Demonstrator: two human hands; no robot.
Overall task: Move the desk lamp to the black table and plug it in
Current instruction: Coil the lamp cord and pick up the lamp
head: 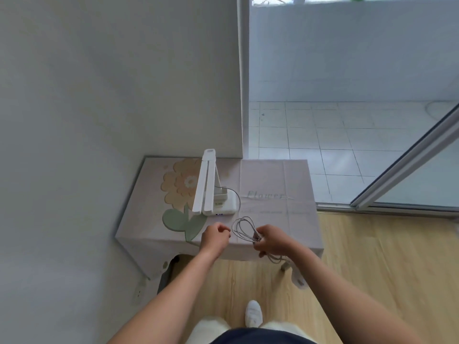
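A white desk lamp (pixel 210 187) stands folded on a small table covered with a flower-print cloth (pixel 273 180). Its grey cable (pixel 242 227) runs from the lamp's base and lies in loops near the table's front edge. My right hand (pixel 272 240) grips the bundled loops, with loose cable hanging below the hand. My left hand (pixel 214 235) hovers to the left of the loops with its fingers curled; whether it pinches the cable I cannot tell. No black table is in view.
A white wall runs along the left, with a socket (pixel 139 292) low on it under the table. Behind the table a sliding glass door (pixel 407 165) opens onto a tiled balcony. Wooden floor lies to the right; my white shoe (pixel 253 314) stands on it.
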